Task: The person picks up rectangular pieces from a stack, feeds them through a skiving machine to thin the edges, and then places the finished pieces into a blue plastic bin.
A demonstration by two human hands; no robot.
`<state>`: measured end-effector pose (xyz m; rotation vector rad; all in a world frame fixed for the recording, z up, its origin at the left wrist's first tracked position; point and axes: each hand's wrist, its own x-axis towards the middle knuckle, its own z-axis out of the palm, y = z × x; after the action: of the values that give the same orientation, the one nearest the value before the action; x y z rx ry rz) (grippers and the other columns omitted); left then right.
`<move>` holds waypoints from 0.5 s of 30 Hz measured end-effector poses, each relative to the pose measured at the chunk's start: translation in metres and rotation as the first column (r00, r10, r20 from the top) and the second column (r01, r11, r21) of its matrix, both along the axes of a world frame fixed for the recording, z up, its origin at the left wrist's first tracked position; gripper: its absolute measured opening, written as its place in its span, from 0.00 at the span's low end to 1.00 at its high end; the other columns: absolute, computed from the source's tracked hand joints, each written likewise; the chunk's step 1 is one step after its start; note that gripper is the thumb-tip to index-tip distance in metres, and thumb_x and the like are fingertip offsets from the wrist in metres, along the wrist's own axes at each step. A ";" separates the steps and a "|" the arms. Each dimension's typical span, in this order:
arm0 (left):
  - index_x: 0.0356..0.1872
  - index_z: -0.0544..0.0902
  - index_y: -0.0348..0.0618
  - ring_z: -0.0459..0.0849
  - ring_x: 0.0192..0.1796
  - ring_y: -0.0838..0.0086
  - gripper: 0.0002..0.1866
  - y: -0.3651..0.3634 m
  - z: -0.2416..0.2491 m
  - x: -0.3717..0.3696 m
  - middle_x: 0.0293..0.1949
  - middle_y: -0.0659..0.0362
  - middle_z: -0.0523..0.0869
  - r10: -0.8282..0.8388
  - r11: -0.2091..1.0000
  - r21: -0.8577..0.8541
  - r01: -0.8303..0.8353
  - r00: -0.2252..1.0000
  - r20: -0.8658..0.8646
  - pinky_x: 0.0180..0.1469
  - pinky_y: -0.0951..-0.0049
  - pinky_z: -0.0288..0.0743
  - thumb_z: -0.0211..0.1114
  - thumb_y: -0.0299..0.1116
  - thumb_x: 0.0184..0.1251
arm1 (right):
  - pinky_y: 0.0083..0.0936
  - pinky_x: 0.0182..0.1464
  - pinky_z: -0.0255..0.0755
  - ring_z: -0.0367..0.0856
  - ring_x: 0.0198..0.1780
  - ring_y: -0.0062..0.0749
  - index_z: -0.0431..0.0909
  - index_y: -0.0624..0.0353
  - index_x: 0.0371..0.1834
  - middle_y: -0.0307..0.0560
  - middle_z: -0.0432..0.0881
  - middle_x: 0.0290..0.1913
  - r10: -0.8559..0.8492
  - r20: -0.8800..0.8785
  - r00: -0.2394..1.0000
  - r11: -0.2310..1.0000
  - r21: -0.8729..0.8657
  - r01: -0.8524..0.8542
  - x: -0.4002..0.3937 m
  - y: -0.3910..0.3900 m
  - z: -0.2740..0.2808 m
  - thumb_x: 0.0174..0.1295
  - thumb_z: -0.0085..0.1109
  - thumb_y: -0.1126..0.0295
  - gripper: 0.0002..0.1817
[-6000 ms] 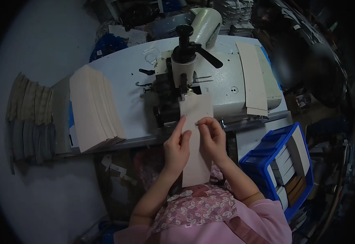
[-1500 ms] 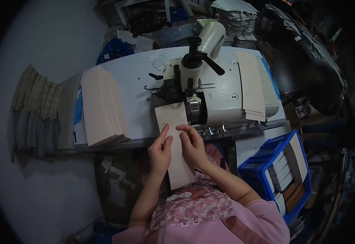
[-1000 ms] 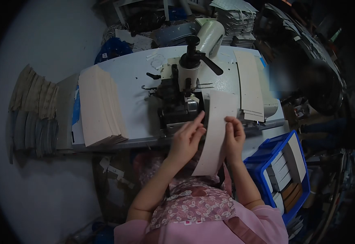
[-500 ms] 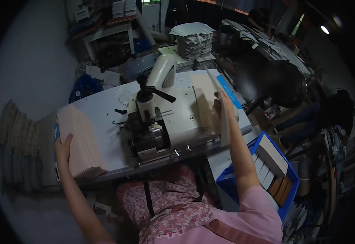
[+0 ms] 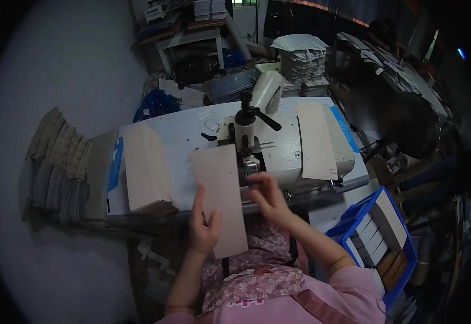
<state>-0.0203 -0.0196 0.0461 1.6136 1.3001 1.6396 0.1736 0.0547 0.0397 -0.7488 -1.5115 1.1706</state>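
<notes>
A long pale cardboard sheet (image 5: pixel 222 200) is held upright in front of my body, its far end beside the machine. My left hand (image 5: pixel 206 229) grips its left side, thumb across the face. My right hand (image 5: pixel 270 202) is just off the sheet's right edge, fingers apart and partly bent, holding nothing. Behind it stands a cream skiving-type machine (image 5: pixel 265 94) with a black-handled post (image 5: pixel 246 124). A thick stack of pale sheets (image 5: pixel 144 175) lies on the left of the white table (image 5: pixel 184 127). Another pale sheet (image 5: pixel 317 146) rests on the machine's right side.
A blue crate (image 5: pixel 349 224) with white and brown pieces stands at lower right. Bundled grey stacks (image 5: pixel 63 156) lean by the left wall. Behind the table are a tied white pile (image 5: pixel 303 56) and a black chair (image 5: pixel 413 124).
My left hand has left the stack and now holds a sheet before me. My right hand has let go of the sheet at the machine's right and come back to the middle.
</notes>
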 end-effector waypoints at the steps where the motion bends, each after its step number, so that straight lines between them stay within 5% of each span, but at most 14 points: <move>1: 0.73 0.60 0.37 0.80 0.51 0.71 0.31 -0.007 -0.018 0.013 0.59 0.48 0.78 0.024 0.994 -0.106 -0.021 0.999 0.031 0.55 0.74 0.73 0.56 0.24 0.69 | 0.21 0.53 0.70 0.77 0.48 0.25 0.66 0.62 0.57 0.46 0.77 0.47 0.066 -0.051 0.997 0.984 -0.164 -0.074 -0.012 -0.017 -0.014 0.67 0.55 0.77 0.16; 3: 0.70 0.66 0.38 0.79 0.43 0.76 0.27 -0.013 -0.036 0.026 0.53 0.49 0.82 0.092 0.965 -0.249 -0.079 0.995 0.042 0.48 0.76 0.74 0.57 0.26 0.71 | 0.18 0.50 0.70 0.76 0.47 0.22 0.66 0.62 0.56 0.44 0.75 0.48 -0.056 -0.025 0.998 0.998 0.027 0.057 -0.036 -0.027 -0.051 0.68 0.54 0.76 0.15; 7: 0.66 0.73 0.40 0.72 0.30 0.82 0.21 -0.009 -0.047 0.029 0.40 0.53 0.86 0.193 0.930 -0.322 -0.176 0.981 0.022 0.35 0.78 0.72 0.57 0.27 0.73 | 0.15 0.43 0.68 0.72 0.39 0.14 0.71 0.62 0.51 0.39 0.77 0.41 0.017 -0.010 1.000 0.963 -0.269 -0.019 -0.039 -0.038 -0.056 0.71 0.50 0.73 0.09; 15: 0.64 0.76 0.41 0.67 0.27 0.85 0.20 0.016 -0.042 0.028 0.25 0.61 0.79 0.184 0.927 -0.332 -0.172 0.983 0.005 0.30 0.80 0.69 0.58 0.27 0.72 | 0.12 0.47 0.67 0.71 0.43 0.12 0.73 0.62 0.49 0.35 0.77 0.43 -0.095 -0.086 0.992 0.944 -0.324 0.063 -0.048 -0.023 -0.055 0.73 0.50 0.73 0.07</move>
<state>0.0079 -0.0032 0.0040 1.2909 1.6443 1.4453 0.1261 0.0316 -0.0157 -0.9443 -1.2095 1.3906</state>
